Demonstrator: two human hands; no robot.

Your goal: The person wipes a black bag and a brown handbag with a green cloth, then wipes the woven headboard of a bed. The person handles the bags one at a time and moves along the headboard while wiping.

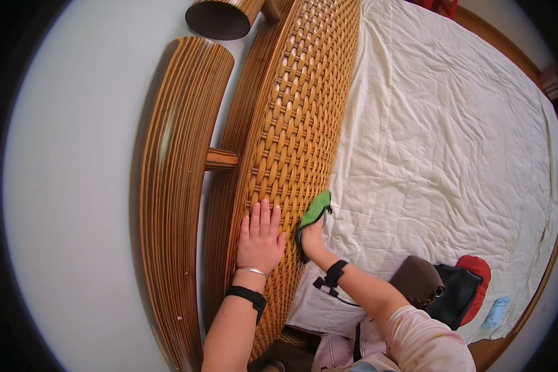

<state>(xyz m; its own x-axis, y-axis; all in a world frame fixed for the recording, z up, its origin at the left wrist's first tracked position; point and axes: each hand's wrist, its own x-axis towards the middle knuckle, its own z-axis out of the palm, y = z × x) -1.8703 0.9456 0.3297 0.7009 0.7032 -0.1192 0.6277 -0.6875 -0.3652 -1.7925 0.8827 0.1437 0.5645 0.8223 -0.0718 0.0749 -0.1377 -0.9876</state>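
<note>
My left hand (259,243) lies flat on the woven rattan headboard (310,105), near its wooden edge, fingers stretched out and pointing away from me. To its right, my right hand (314,240) presses a green cloth with a dark edge (317,208) against the lower part of the weave, close to where the headboard meets the bed. The cloth covers most of that hand's fingers. Black straps circle both wrists, and a silver bangle (253,271) sits on the left one.
A white, wrinkled sheet (440,136) covers the bed at right. Near me on it lie a brown bag (417,279), a black bag (456,294), a red item (475,268) and a light-blue packet (495,313). Left of the headboard runs a curved striped wooden rail (177,180) beside a pale wall (80,186).
</note>
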